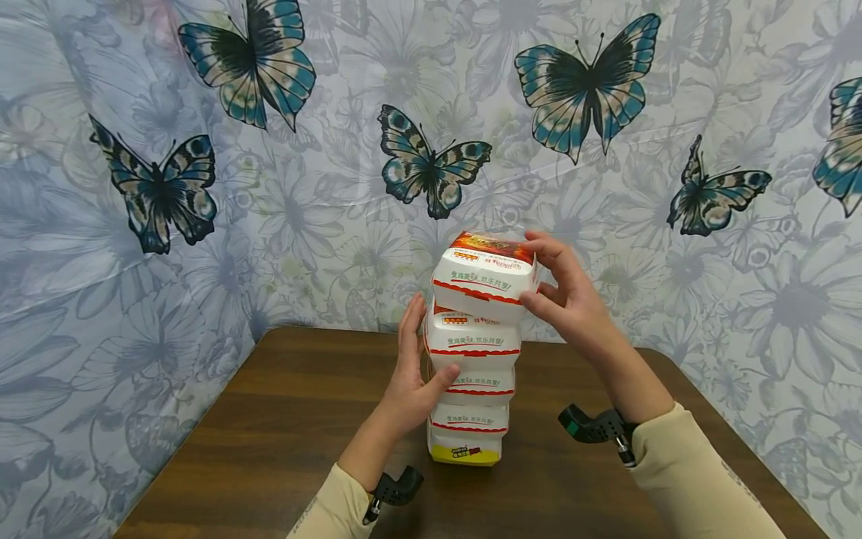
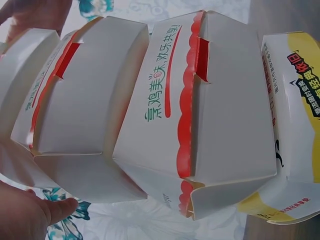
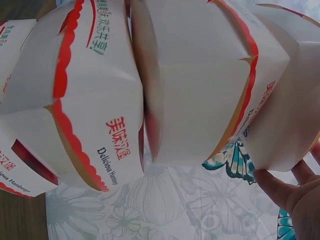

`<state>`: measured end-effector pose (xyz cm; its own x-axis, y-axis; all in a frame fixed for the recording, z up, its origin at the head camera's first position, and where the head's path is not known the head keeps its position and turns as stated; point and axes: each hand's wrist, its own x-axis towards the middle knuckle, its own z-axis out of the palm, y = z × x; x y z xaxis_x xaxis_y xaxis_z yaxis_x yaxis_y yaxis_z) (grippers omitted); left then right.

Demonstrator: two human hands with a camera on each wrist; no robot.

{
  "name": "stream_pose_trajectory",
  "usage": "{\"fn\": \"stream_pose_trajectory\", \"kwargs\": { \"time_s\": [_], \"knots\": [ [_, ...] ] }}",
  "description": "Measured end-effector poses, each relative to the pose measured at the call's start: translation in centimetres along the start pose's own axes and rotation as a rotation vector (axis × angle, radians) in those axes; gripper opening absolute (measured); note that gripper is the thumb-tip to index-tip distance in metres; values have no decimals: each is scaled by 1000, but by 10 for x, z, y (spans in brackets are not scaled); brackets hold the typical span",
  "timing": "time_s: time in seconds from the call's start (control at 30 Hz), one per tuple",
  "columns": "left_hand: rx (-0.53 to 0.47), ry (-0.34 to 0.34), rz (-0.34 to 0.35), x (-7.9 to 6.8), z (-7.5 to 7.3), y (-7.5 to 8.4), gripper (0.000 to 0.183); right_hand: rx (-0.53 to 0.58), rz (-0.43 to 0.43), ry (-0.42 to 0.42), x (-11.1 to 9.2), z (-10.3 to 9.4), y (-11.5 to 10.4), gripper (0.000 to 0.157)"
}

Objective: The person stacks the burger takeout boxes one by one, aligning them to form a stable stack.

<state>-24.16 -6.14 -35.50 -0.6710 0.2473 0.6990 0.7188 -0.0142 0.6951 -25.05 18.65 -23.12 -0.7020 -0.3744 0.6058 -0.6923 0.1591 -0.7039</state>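
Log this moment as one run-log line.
scene: stack of burger boxes on brown table | right hand: grips top box | left hand: steadies stack's side | state: top box tilted

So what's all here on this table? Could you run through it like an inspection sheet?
Surface: dark brown wooden table, bare around the stack.
Job's things: stack of white burger boxes with red scalloped trim, five as far as the head view shows; top box sits slightly tilted; bottom box has a yellow band.
Clutter: nothing seen.
Hands: left hand lies flat-fingered against the stack's left side, thumb on the front; right hand grips the top box at its right end.
Cables: nothing seen; black camera mounts sit at both wrists.
Surroundings: pale floral backdrop printed with blue butterflies, behind and at both sides.
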Motion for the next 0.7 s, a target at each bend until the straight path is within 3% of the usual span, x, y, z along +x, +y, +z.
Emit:
{"fn": "stream_pose_trajectory", "kwargs": {
  "time_s": [0.5, 0.7],
  "knots": [
    [-20, -32, -6, 1, -1, -2, 95, -98, 25, -52, 0, -1, 1, 57],
    [-18, -38, -2, 1, -2, -4, 96, -87, 8, -62, 1, -1, 3, 59]
  ]
}}
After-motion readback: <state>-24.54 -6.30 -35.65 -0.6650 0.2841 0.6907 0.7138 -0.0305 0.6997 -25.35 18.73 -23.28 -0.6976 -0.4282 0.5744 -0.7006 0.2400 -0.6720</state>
